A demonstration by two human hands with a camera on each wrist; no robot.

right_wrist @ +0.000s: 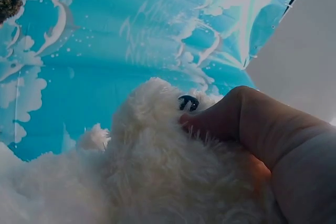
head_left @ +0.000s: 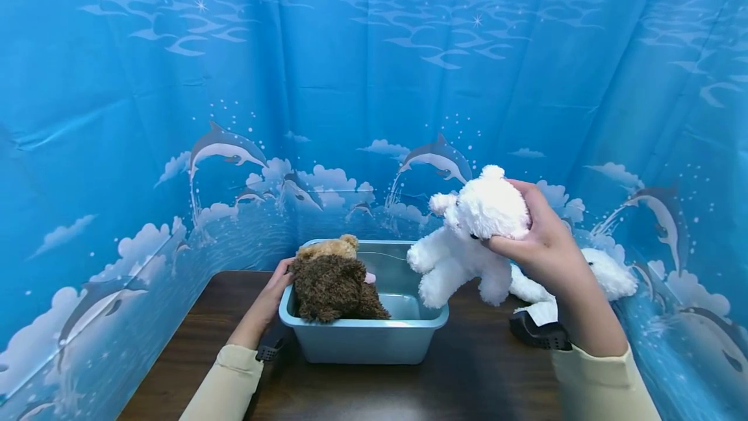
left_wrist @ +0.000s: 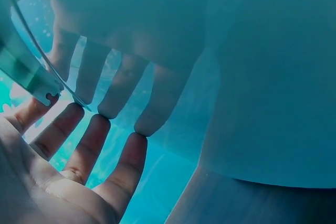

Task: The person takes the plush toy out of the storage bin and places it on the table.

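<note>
My right hand [head_left: 543, 239] grips a fluffy white plush toy [head_left: 450, 265] by its head, holding it up over the right end of a blue-grey plastic bin [head_left: 374, 343]. In the right wrist view the thumb presses into the fur beside a black eye [right_wrist: 188, 103]. My left hand [head_left: 274, 291] is at the bin's left side. The left wrist view has its fairly straight fingers [left_wrist: 131, 156] touching the glossy outer wall; the thumb is hidden there. Inside the bin's left half lie a dark brown plush toy [head_left: 333, 288] and a tan one [head_left: 327, 249].
Another white plush toy [head_left: 610, 275] lies to the right, partly hidden behind my right forearm. The bin stands on a dark wooden table [head_left: 204, 336]. A blue curtain with dolphins [head_left: 374, 83] hangs behind and at both sides.
</note>
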